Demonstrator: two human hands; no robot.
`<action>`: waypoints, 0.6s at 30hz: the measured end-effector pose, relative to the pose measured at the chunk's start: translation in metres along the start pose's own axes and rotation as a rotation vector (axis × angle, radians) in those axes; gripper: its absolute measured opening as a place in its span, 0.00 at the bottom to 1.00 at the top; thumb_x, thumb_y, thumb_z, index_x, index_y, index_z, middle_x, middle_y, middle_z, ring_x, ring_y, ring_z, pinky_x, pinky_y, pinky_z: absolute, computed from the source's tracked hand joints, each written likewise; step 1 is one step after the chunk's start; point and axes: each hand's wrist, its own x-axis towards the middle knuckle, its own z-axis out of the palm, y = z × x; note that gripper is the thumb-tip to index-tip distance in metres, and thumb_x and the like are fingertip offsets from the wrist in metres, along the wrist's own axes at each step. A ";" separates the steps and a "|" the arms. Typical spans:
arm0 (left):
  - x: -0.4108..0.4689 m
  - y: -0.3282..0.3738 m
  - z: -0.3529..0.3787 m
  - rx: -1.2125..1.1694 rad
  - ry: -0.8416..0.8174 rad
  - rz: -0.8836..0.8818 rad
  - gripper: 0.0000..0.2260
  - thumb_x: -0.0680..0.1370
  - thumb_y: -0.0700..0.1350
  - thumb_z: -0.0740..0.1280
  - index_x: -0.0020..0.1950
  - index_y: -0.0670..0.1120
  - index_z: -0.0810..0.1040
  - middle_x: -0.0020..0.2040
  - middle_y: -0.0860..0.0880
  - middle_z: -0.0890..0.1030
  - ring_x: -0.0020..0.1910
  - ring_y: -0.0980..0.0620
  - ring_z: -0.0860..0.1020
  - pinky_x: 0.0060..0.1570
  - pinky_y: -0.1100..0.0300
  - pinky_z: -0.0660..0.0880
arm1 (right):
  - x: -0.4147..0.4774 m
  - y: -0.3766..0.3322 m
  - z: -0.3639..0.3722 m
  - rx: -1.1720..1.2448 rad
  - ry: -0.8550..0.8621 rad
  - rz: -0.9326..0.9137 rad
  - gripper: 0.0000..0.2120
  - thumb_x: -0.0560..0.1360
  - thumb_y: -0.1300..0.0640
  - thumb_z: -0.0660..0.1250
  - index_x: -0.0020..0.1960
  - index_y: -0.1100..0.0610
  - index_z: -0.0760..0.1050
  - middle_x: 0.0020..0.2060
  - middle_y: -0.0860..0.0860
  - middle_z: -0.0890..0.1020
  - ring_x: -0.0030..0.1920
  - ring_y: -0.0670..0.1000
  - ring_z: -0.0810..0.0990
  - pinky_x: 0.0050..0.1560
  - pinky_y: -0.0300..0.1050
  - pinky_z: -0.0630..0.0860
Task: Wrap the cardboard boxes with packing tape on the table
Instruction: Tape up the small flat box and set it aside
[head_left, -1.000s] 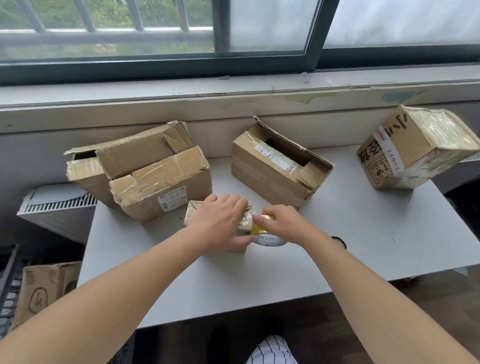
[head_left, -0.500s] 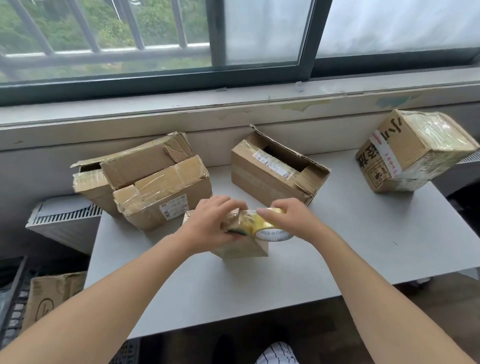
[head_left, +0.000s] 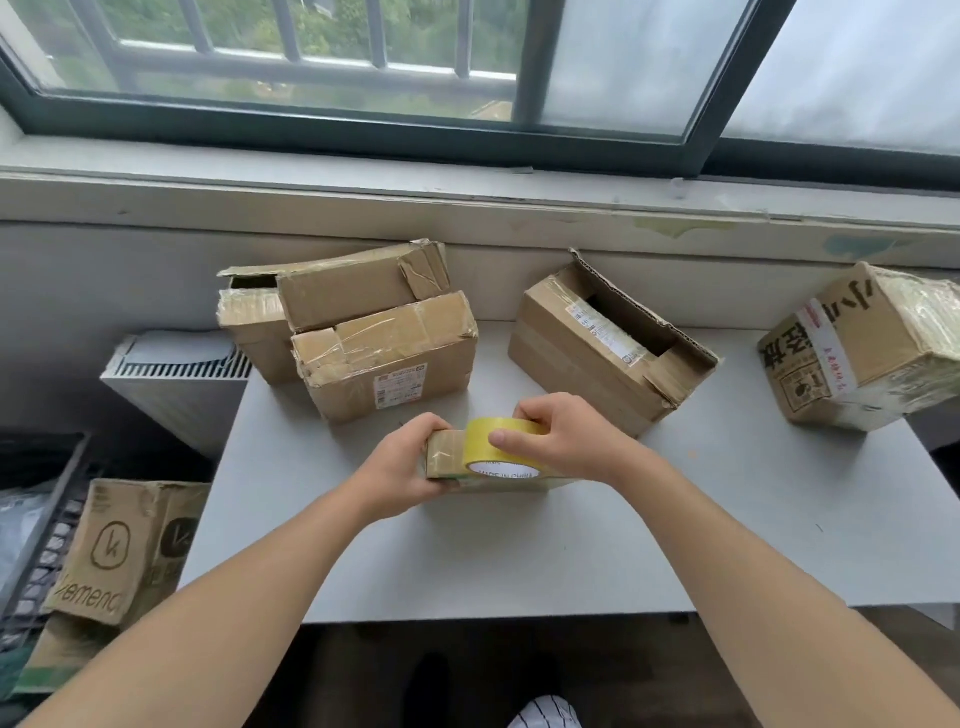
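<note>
Moved: tape roll (head_left: 501, 446) now sits up against the small box's near face, more upright than half a second ago.
Left hand (head_left: 402, 464): closed around the left end of the small box (head_left: 445, 454).
Right hand (head_left: 563, 439): gripping the yellow tape roll, thumb across its band.
Small box: on the grey table (head_left: 519, 561), near its middle.
Other boxes: two stacked (head_left: 363, 332) at back left, open box (head_left: 608, 348) behind, taped box (head_left: 862, 345) far right.

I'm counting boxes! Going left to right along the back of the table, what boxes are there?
Stacked pair of taped boxes → open box with torn flaps → box wrapped in clear tape with black writing.
</note>
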 end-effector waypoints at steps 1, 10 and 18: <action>-0.002 -0.004 -0.001 -0.014 -0.002 -0.014 0.24 0.66 0.49 0.82 0.56 0.55 0.75 0.51 0.54 0.80 0.52 0.52 0.78 0.55 0.48 0.78 | 0.003 -0.001 -0.004 -0.038 -0.014 0.002 0.22 0.74 0.40 0.74 0.33 0.54 0.72 0.28 0.45 0.68 0.30 0.45 0.66 0.34 0.43 0.62; -0.014 -0.030 -0.020 -0.084 -0.058 -0.109 0.24 0.68 0.42 0.81 0.54 0.60 0.74 0.52 0.58 0.82 0.55 0.53 0.81 0.60 0.48 0.78 | -0.007 0.066 -0.054 -0.389 -0.004 0.196 0.27 0.68 0.29 0.70 0.33 0.54 0.73 0.27 0.45 0.72 0.33 0.47 0.72 0.35 0.47 0.66; -0.015 -0.027 -0.018 -0.154 -0.069 -0.127 0.23 0.65 0.49 0.81 0.55 0.60 0.75 0.54 0.55 0.84 0.58 0.52 0.81 0.63 0.47 0.78 | -0.009 0.092 -0.033 -0.336 0.028 0.275 0.26 0.71 0.31 0.71 0.32 0.53 0.71 0.29 0.47 0.73 0.35 0.49 0.73 0.35 0.47 0.67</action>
